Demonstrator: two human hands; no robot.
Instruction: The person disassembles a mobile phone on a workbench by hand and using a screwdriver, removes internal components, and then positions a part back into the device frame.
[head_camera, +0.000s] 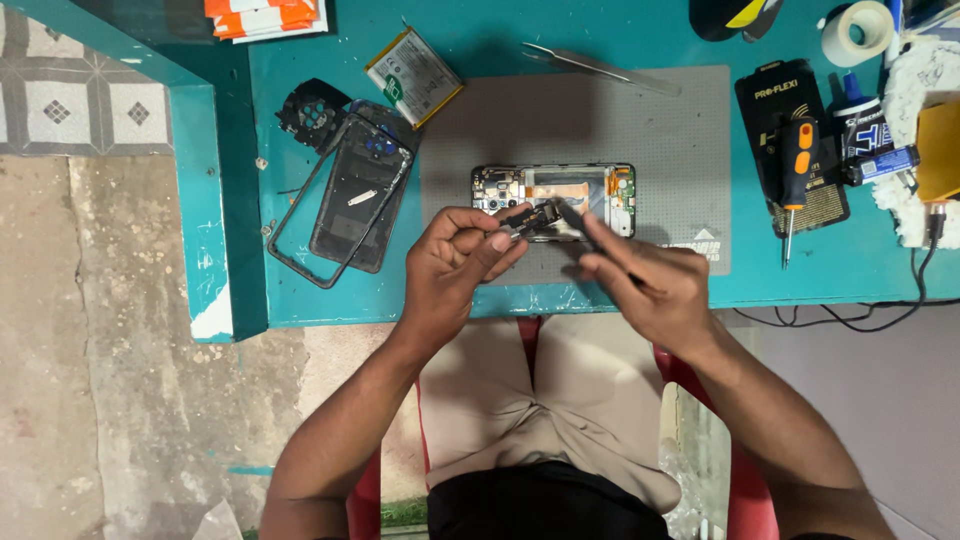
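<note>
Far to the left of the grip, on the teal worktop (300, 300), a black phone frame (300, 225) and a dark back cover (362, 200) are lying one across the other, with a round black part (312, 110) just beyond them and a flat battery (412, 76) tilted beside that. Nearer in, the left hand (455, 265) is pinching a small black component (528, 218) between thumb and forefinger, the grip closing firmly on it just above the near edge of the opened phone (553, 198). The phone is lying flat on the grey mat (660, 140), its insides facing up, directly behind both hands. Just right of the pinched part, the right hand (650, 280) is reaching in with its fingers (600, 245) drawn together around a thin dark tool; the picture is blurring here, so I cannot tell exactly how tightly that grip is closing or whether the tool tip is touching the component. Beyond the grip, at the far edge of the mat, metal tweezers (600, 66) are resting. Well to the right, an orange-handled screwdriver (796, 175) is lying across a black pouch (790, 140), with a glue tube (860, 120) beside it and a roll of tape (858, 32) further back.
</note>
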